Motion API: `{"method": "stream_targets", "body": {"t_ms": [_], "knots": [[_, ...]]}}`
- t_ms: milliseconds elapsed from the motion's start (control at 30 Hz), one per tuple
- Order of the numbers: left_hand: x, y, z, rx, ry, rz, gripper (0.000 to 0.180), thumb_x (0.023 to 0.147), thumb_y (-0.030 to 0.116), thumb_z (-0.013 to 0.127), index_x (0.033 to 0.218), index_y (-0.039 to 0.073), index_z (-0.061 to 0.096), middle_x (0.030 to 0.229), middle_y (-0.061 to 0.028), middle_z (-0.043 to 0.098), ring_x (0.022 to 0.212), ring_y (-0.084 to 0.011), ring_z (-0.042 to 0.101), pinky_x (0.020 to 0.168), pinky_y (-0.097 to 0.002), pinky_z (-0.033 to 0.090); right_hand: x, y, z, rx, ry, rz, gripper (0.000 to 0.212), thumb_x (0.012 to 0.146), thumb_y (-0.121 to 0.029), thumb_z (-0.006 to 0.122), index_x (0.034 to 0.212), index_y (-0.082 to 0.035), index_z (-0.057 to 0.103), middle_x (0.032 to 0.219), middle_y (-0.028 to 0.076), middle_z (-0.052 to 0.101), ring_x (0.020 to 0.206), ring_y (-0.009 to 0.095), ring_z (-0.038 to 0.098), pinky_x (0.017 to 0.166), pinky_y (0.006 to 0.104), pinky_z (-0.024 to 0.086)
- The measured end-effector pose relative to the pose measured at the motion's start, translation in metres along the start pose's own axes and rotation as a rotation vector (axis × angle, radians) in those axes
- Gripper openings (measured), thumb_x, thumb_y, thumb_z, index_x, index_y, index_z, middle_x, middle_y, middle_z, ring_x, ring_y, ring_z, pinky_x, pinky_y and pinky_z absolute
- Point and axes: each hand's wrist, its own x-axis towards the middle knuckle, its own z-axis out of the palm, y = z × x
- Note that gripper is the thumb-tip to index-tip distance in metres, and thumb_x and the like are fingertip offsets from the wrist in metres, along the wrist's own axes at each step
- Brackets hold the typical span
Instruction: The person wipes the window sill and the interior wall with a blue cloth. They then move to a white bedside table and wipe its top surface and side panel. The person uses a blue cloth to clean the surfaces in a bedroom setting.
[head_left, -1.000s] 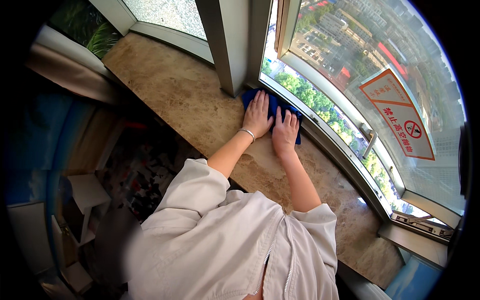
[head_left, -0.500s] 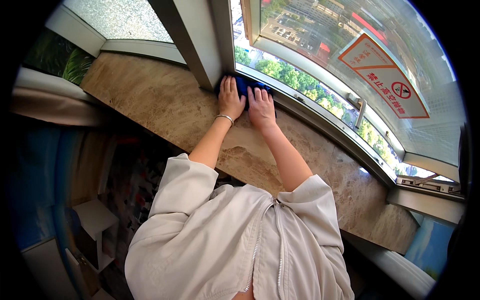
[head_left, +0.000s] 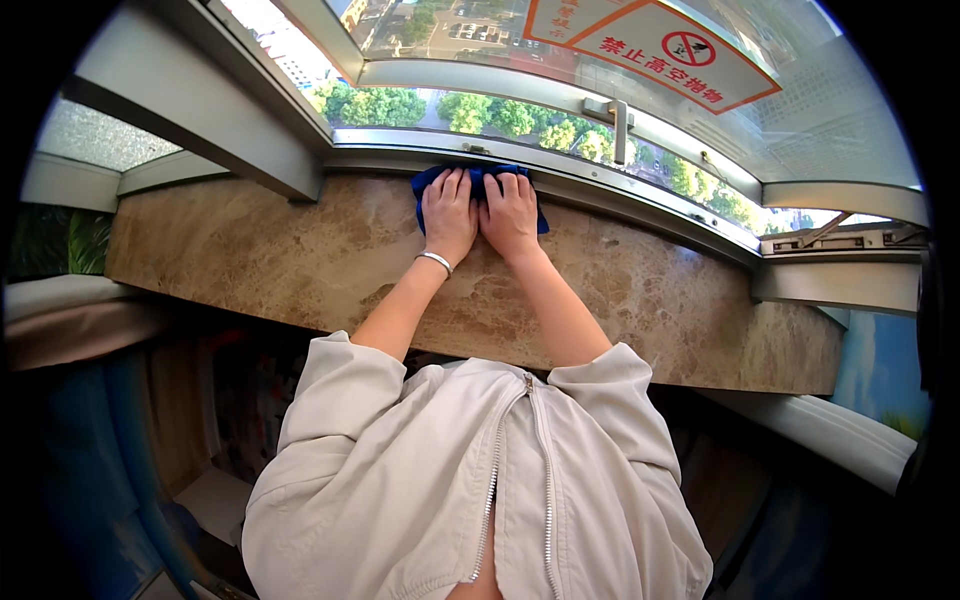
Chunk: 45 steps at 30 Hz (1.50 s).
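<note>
A dark blue cloth (head_left: 477, 181) lies bunched on the brown marbled windowsill (head_left: 330, 260), against the foot of the window frame (head_left: 640, 190). My left hand (head_left: 450, 212), with a silver bangle at the wrist, presses on the cloth's left part, fingers together and bent over it. Close beside it, my right hand (head_left: 510, 215) bears down on the right part in the same way. Both thumbs meet near the middle. Cloth edges show outside both hands; the part under the palms is hidden.
Left of the hands, a thick grey post (head_left: 240, 120) meets the sill. A window handle (head_left: 620, 130) juts out at upper right. The glass sash carries a red-and-white warning sticker (head_left: 655, 45). A metal hinge arm (head_left: 825, 232) sits at the far right.
Both hands and the cloth have moved right along the frame, away from the corner by the post. My fingers are more bent. The whole view has turned.
</note>
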Motion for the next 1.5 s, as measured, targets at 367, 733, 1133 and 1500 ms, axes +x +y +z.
{"method": "stream_targets", "body": {"t_ms": [367, 733, 1133, 1500], "knots": [[0.014, 0.132, 0.054, -0.091, -0.195, 0.216, 0.048, 0.079, 0.015, 0.055, 0.125, 0.002, 0.049, 0.125, -0.0089, 0.045, 0.118, -0.0266, 0.039, 0.102, -0.0451, 0.030, -0.060, 0.113, -0.082, -0.078, 0.167, 0.157, 0.031, 0.068, -0.009, 0.060, 0.098, -0.002, 0.059, 0.098, 0.013, 0.053, 0.096, 0.032, 0.051, 0.084, 0.0415, 0.044], [0.032, 0.241, 0.112, -0.132, -0.260, 0.518, 0.052, 0.075, 0.013, 0.056, 0.124, -0.003, 0.048, 0.123, -0.0120, 0.046, 0.115, -0.0278, 0.040, 0.099, -0.0392, 0.035, -0.110, 0.227, -0.147, -0.181, 0.221, 0.233, 0.036, 0.061, -0.010, 0.062, 0.096, -0.003, 0.060, 0.098, 0.015, 0.054, 0.095, 0.035, 0.053, 0.085, 0.0423, 0.045], [0.040, 0.352, 0.178, -0.121, -0.228, 0.615, 0.044, 0.077, 0.009, 0.051, 0.120, 0.000, 0.052, 0.116, -0.0088, 0.050, 0.113, -0.0247, 0.044, 0.096, -0.0362, 0.038, -0.146, 0.322, -0.197, -0.246, 0.378, 0.358, 0.024, 0.063, -0.005, 0.058, 0.086, -0.001, 0.062, 0.091, 0.015, 0.058, 0.089, 0.033, 0.056, 0.082, 0.0400, 0.047], [0.045, 0.398, 0.204, -0.257, -0.248, 0.697, 0.045, 0.074, 0.006, 0.050, 0.120, 0.001, 0.053, 0.121, -0.0100, 0.049, 0.113, -0.0273, 0.044, 0.098, -0.0366, 0.037, -0.175, 0.354, -0.226, -0.210, 0.379, 0.592, 0.033, 0.064, -0.008, 0.059, 0.097, -0.006, 0.055, 0.092, 0.014, 0.050, 0.087, 0.034, 0.049, 0.077, 0.0420, 0.044]]}}
